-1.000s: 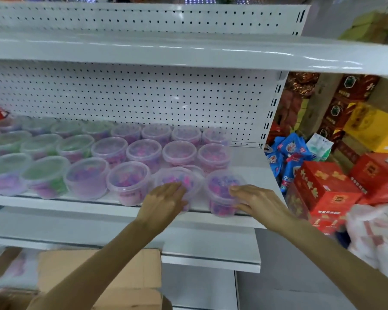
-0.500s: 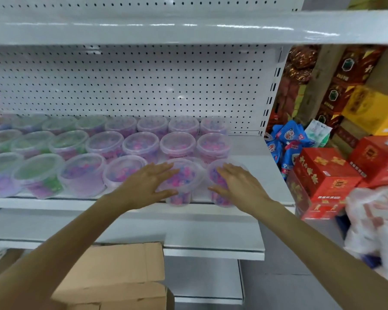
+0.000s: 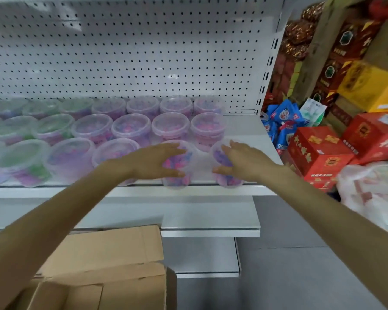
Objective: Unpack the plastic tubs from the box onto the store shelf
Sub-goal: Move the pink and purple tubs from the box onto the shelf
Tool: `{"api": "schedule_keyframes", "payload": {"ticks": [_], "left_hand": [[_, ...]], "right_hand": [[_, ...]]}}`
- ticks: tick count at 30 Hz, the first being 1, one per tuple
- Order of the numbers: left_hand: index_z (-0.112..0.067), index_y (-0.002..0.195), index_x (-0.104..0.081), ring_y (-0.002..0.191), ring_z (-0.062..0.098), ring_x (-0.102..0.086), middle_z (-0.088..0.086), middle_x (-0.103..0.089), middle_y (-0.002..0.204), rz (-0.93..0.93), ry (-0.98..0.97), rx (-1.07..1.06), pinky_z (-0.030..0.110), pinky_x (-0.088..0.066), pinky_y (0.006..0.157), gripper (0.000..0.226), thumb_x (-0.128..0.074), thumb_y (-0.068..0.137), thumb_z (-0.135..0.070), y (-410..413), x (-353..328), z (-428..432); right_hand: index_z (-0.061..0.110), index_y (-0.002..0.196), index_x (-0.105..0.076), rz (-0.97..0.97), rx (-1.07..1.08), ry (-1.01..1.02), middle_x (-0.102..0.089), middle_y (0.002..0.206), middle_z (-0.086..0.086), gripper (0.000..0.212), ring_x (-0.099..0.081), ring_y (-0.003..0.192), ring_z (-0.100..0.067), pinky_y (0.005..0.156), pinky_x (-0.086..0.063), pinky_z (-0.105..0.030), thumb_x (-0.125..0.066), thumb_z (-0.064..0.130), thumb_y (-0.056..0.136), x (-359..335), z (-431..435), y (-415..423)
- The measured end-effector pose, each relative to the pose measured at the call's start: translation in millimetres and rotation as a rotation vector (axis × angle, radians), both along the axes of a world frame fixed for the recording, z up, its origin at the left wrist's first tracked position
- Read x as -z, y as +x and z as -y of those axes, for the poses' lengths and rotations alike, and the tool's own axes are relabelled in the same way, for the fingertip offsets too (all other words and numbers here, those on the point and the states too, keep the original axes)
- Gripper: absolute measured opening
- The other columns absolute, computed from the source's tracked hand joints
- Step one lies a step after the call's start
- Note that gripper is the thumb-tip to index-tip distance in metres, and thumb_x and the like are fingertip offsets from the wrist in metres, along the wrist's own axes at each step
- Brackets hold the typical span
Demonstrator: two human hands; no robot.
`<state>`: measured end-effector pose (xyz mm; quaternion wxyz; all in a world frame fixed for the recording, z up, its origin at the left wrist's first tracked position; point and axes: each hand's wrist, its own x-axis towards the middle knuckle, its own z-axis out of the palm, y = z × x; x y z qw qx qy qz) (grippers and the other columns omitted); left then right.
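- The two tubs under your hands, the left tub (image 3: 176, 182) and the right tub (image 3: 227, 182), stand upright at the front right of the store shelf (image 3: 121, 191). Their long axes are vertical, their lids face up, and there is a gap between them.
- Both are clear plastic with pink, purple and blue pieces inside. No label or writing on them can be read.
- Your left hand (image 3: 152, 162) lies over the left tub's lid, fingers fairly straight and spread, thumb low on the near side.
- Your right hand (image 3: 244, 161) rests the same way on the right tub, fingers stretched out, thumb apart.
- Behind and to the left, three rows of matching tubs (image 3: 130, 128) stand upright, lids up. Those furthest left show green contents.
- A white pegboard (image 3: 143, 52) backs the shelf.
- The open cardboard box (image 3: 112, 265) sits below, near your left forearm.
- To the right lie blue packets (image 3: 282, 117) and red cartons (image 3: 318, 157) with gold Chinese characters, too blurred to read.
- Beyond them are a yellow carton (image 3: 367, 86) and a white plastic bag (image 3: 372, 191).
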<state>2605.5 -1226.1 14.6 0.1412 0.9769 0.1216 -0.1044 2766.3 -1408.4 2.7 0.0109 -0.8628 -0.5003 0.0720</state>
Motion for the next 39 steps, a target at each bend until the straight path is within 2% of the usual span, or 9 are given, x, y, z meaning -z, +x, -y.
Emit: {"api": "schedule_keyframes", "payload": {"ticks": [5,9,11,14,19,25,30,33,39], "left_hand": [[-0.040,0.141,-0.031,0.139,0.012,-0.029,-0.014,-0.027,0.152,0.012,0.140,0.009,0.032,-0.029,0.112,0.073,-0.061,0.078,-0.058,1.7,3.8,-14.3],[-0.027,0.114,-0.059,0.104,0.024,-0.061,0.000,-0.066,0.112,0.126,0.676,-0.078,0.028,-0.038,0.073,0.063,-0.039,0.078,-0.075,22.2,10.6,21.9],[-0.023,0.103,-0.063,0.096,0.023,-0.063,0.000,-0.067,0.103,0.202,0.647,-0.130,0.029,-0.037,0.068,0.067,-0.033,0.078,-0.077,28.8,12.4,31.2],[-0.031,0.122,-0.058,0.122,0.020,-0.051,-0.005,-0.051,0.135,0.212,0.306,-0.119,0.036,-0.044,0.091,0.068,-0.040,0.076,-0.078,23.0,6.2,12.3],[-0.036,0.142,-0.032,0.142,0.013,-0.023,-0.011,-0.024,0.154,0.026,0.046,0.016,0.034,-0.021,0.116,0.071,-0.062,0.080,-0.053,-1.4,6.9,-25.8],[-0.035,0.127,-0.054,0.117,0.023,-0.055,-0.003,-0.060,0.126,0.201,0.477,-0.079,0.040,-0.047,0.092,0.070,-0.041,0.074,-0.078,1.7,10.9,-19.2],[-0.033,0.138,-0.043,0.136,0.014,-0.034,-0.009,-0.035,0.149,0.084,0.183,0.016,0.034,-0.028,0.109,0.068,-0.061,0.077,-0.058,-11.0,1.6,-35.8],[-0.033,0.132,-0.049,0.129,0.015,-0.045,-0.008,-0.046,0.142,0.127,0.152,-0.025,0.034,-0.037,0.103,0.061,-0.066,0.077,-0.052,-17.3,5.1,-40.4],[-0.023,0.106,-0.066,0.091,0.028,-0.065,0.007,-0.071,0.094,0.305,0.704,-0.026,0.028,-0.037,0.069,0.052,-0.050,0.081,-0.065,-2.4,13.4,-10.0]], "right_hand": [[0.006,0.136,-0.040,-0.147,-0.132,-0.126,-0.037,0.143,-0.010,0.057,-0.037,0.131,-0.029,0.102,-0.032,-0.030,-0.059,0.031,0.087,-12.8,2.0,12.5],[0.007,0.135,-0.044,-0.215,-0.086,-0.052,-0.040,0.145,-0.011,0.059,-0.039,0.131,-0.027,0.107,-0.031,-0.033,-0.062,0.033,0.085,-25.9,-1.8,14.7],[0.015,0.124,-0.051,-0.170,-0.042,0.020,-0.051,0.130,-0.006,0.056,-0.050,0.116,-0.027,0.090,-0.043,-0.035,-0.059,0.051,0.082,-18.4,-7.5,7.1],[0.017,0.125,-0.046,0.023,-0.032,-0.021,-0.050,0.122,-0.005,0.059,-0.049,0.111,-0.027,0.074,-0.034,-0.030,-0.054,0.058,0.082,-1.8,-10.3,-0.1],[0.010,0.129,-0.044,-0.049,-0.146,-0.078,-0.045,0.129,-0.009,0.052,-0.047,0.117,-0.030,0.089,-0.043,-0.038,-0.056,0.039,0.087,-4.3,-8.7,10.3],[0.024,0.148,-0.020,-0.131,-0.149,-0.071,-0.011,0.158,0.000,0.072,-0.013,0.145,-0.021,0.114,-0.018,-0.035,-0.054,0.045,0.088,-8.8,-4.1,9.9],[0.025,0.148,-0.018,-0.153,-0.069,-0.026,-0.011,0.158,-0.001,0.072,-0.013,0.145,-0.022,0.116,-0.018,-0.039,-0.050,0.049,0.088,-4.3,1.0,12.4],[0.029,0.146,-0.022,-0.119,-0.065,-0.044,-0.014,0.157,-0.004,0.066,-0.017,0.143,-0.026,0.115,-0.021,-0.042,-0.047,0.050,0.089,0.2,-0.5,14.6],[0.027,0.146,-0.025,-0.123,-0.078,-0.068,-0.018,0.156,-0.007,0.065,-0.022,0.142,-0.028,0.115,-0.022,-0.042,-0.049,0.047,0.089,-2.1,-5.3,19.8]]}}
